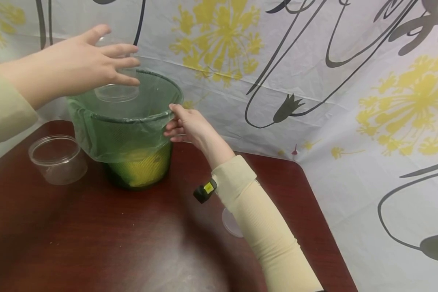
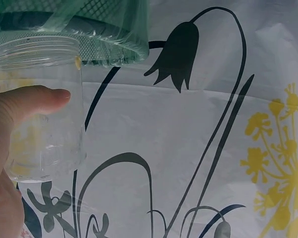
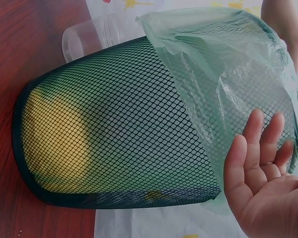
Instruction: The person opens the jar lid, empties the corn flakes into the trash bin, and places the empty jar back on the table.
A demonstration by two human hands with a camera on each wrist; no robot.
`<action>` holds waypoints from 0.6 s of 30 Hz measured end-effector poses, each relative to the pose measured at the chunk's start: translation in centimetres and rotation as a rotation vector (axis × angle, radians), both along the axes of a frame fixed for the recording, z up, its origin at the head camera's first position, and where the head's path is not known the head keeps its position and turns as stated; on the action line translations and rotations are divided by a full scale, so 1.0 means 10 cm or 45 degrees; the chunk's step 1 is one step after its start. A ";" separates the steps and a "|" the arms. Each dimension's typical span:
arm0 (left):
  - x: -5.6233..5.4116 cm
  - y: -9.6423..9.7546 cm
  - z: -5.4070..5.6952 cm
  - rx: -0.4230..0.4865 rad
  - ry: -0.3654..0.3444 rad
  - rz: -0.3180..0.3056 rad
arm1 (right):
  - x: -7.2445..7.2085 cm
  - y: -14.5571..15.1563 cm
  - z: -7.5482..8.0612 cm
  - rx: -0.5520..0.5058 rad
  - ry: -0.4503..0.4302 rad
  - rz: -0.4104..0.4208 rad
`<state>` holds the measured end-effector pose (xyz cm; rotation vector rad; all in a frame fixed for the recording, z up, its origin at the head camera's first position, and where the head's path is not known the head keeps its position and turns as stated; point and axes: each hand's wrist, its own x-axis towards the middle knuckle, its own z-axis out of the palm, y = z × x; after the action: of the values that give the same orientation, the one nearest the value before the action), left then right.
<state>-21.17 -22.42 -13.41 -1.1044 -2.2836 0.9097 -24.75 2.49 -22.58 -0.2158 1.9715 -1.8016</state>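
Note:
My left hand point(image 1: 91, 63) holds a clear plastic jar point(image 2: 49, 139) over a green mesh waste bin point(image 1: 146, 164). The jar is upside down, its threaded mouth facing the bin; in the head view the fingers hide much of it. In the left wrist view the thumb lies along its side. A thin green bag point(image 3: 208, 89) lines the bin and folds down over its rim. My right hand point(image 1: 187, 125) grips the bin's rim at the right, thumb on the edge, fingers loosely bent outside. Something yellow point(image 3: 59, 144) shows through the mesh at the bottom.
Another clear jar point(image 1: 60, 164) stands on the dark red table point(image 1: 106, 235), left of the bin. A clear round lid point(image 1: 231, 224) lies partly under my right forearm. A flower-patterned white sheet point(image 1: 219, 101) hangs behind the table and down its right side.

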 end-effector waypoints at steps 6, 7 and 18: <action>0.00 -0.07 -0.04 0.002 -0.010 -0.016 | 0.00 -0.01 0.00 -0.009 -0.008 -0.007; 0.01 -0.09 -0.05 0.001 -0.015 -0.013 | 0.01 -0.01 0.00 -0.009 -0.007 -0.007; 0.06 -0.34 -0.12 0.062 -0.087 0.016 | 0.01 -0.01 0.00 -0.006 0.009 -0.003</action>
<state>-20.52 -25.81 -14.62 -1.1174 -2.3572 0.8283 -24.69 2.43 -22.62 -0.2213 1.9730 -1.8100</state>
